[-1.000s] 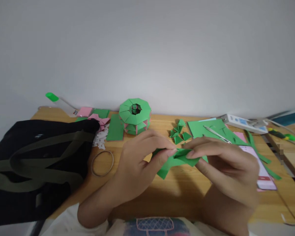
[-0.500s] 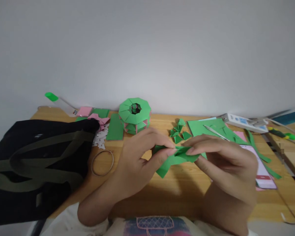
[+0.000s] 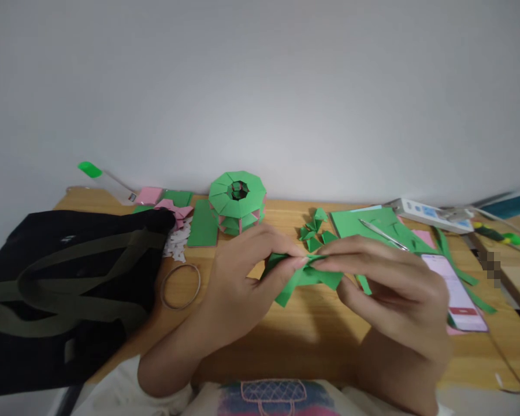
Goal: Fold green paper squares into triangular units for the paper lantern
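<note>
A folded green paper (image 3: 305,276) is held up between both hands, above the wooden table. Thumb and fingers of my left hand (image 3: 247,283) pinch its left part. My right hand (image 3: 390,289) grips the right part, fingers along the top edge and thumb below. The two hands' fingertips almost meet at the paper's upper middle. Behind them stands a round green and pink paper construction (image 3: 238,202). Several small folded green pieces (image 3: 314,231) lie just beyond the fingers.
A black bag (image 3: 69,289) covers the left side, beside a ring (image 3: 181,286). Green sheets (image 3: 203,225) and pink folded paper (image 3: 175,211) lie behind it. At right are a green sheet (image 3: 351,222), pen (image 3: 383,234), phone (image 3: 457,294) and power strip (image 3: 433,215).
My right hand's fingers have shifted left along the paper's top edge, closer to my left fingertips. The thumb has moved slightly left, and the paper's right end has turned downward.
</note>
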A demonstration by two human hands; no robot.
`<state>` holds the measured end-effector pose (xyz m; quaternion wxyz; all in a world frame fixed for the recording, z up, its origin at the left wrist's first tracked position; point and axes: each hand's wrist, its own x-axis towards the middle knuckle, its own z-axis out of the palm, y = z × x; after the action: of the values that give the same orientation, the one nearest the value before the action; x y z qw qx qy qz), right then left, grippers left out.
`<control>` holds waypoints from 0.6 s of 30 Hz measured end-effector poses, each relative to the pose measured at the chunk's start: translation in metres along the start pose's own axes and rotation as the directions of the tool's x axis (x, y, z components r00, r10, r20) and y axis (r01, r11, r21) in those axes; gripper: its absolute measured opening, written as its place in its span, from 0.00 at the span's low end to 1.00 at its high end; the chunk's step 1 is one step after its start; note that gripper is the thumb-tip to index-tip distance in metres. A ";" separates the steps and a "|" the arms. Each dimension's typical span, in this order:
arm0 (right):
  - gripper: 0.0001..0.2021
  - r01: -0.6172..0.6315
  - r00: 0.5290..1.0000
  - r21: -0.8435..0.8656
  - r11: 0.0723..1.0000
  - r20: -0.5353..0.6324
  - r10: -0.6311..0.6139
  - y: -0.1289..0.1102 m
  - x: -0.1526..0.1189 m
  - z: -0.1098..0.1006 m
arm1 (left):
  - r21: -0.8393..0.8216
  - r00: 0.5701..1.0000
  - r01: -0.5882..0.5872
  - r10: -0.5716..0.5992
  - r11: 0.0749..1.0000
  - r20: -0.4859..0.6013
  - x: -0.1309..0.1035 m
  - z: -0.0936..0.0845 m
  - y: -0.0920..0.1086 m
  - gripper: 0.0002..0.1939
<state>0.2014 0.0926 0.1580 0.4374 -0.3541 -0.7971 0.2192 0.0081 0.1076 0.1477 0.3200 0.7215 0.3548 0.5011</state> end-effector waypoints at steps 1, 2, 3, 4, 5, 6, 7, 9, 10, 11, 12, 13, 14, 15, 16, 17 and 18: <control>0.17 0.005 1.000 -0.007 1.000 0.001 -0.005 0.000 0.000 0.000 | -0.023 1.000 0.019 -0.019 1.000 -0.017 -0.001 0.001 0.000 0.07; 0.17 0.008 1.000 -0.012 1.000 0.001 -0.008 0.000 0.001 0.000 | -0.058 0.998 0.043 -0.045 0.997 -0.034 -0.001 0.002 -0.001 0.07; 0.16 0.010 1.000 -0.017 1.000 0.002 -0.010 0.000 0.001 0.000 | -0.102 0.996 0.072 -0.077 0.992 -0.045 -0.002 0.002 -0.001 0.08; 0.16 0.015 1.000 -0.026 1.000 0.005 -0.015 -0.001 0.002 0.000 | -0.153 0.993 0.104 -0.113 0.983 -0.047 -0.002 0.002 -0.002 0.09; 0.16 0.019 1.000 -0.036 0.999 0.010 -0.018 -0.001 0.002 0.000 | -0.204 0.988 0.139 -0.149 0.969 -0.039 -0.002 0.002 -0.002 0.09; 0.15 0.023 1.000 -0.046 0.999 0.012 -0.022 -0.001 0.002 0.000 | -0.249 0.983 0.171 -0.182 0.953 -0.021 -0.002 0.002 -0.002 0.08; 0.15 0.026 1.000 -0.055 0.998 0.014 -0.025 -0.002 0.002 0.000 | -0.284 0.977 0.204 -0.212 0.937 0.004 -0.001 0.001 -0.003 0.07; 0.15 0.028 1.000 -0.059 0.998 0.005 -0.028 -0.002 0.002 0.000 | -0.327 0.964 0.266 -0.260 0.907 0.063 0.001 -0.001 -0.003 0.05; 0.15 0.025 1.000 -0.055 0.998 -0.006 -0.026 -0.002 0.002 0.000 | -0.337 0.956 0.293 -0.279 0.895 0.091 0.002 -0.002 -0.003 0.04; 0.15 0.022 1.000 -0.049 0.999 -0.015 -0.023 -0.003 0.001 0.000 | -0.343 0.949 0.316 -0.294 0.885 0.116 0.003 -0.003 -0.004 0.03; 0.16 0.023 1.000 -0.042 0.999 -0.020 -0.024 -0.003 0.001 0.000 | -0.351 0.944 0.331 -0.303 0.876 0.134 0.004 -0.003 -0.004 0.03; 0.16 0.023 1.000 -0.037 0.999 -0.021 -0.024 -0.003 0.001 0.000 | -0.361 0.940 0.342 -0.311 0.868 0.142 0.004 -0.004 -0.005 0.03; 0.16 0.024 0.999 -0.035 0.999 -0.020 -0.025 -0.004 0.001 0.000 | -0.372 0.938 0.345 -0.316 0.861 0.140 0.005 -0.003 -0.005 0.03; 0.16 0.027 0.999 -0.039 0.999 -0.018 -0.027 -0.004 0.001 0.000 | -0.384 0.938 0.345 -0.319 0.856 0.132 0.004 -0.003 -0.005 0.03; 0.16 0.028 0.999 -0.044 0.999 -0.017 -0.029 -0.004 0.002 0.000 | -0.393 0.938 0.346 -0.322 0.852 0.126 0.004 -0.002 -0.005 0.04; 0.16 0.029 0.999 -0.050 0.998 -0.017 -0.030 -0.004 0.002 0.000 | -0.400 0.938 0.346 -0.326 0.849 0.120 0.004 -0.002 -0.005 0.04; 0.15 0.029 0.999 -0.056 0.998 -0.019 -0.030 -0.005 0.003 0.000 | -0.404 0.936 0.350 -0.333 0.846 0.114 0.003 -0.001 -0.005 0.04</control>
<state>0.1984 0.0917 0.1627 0.4386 -0.3566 -0.8034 0.1870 0.0068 0.1134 0.1453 0.5577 0.5715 0.3554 0.4859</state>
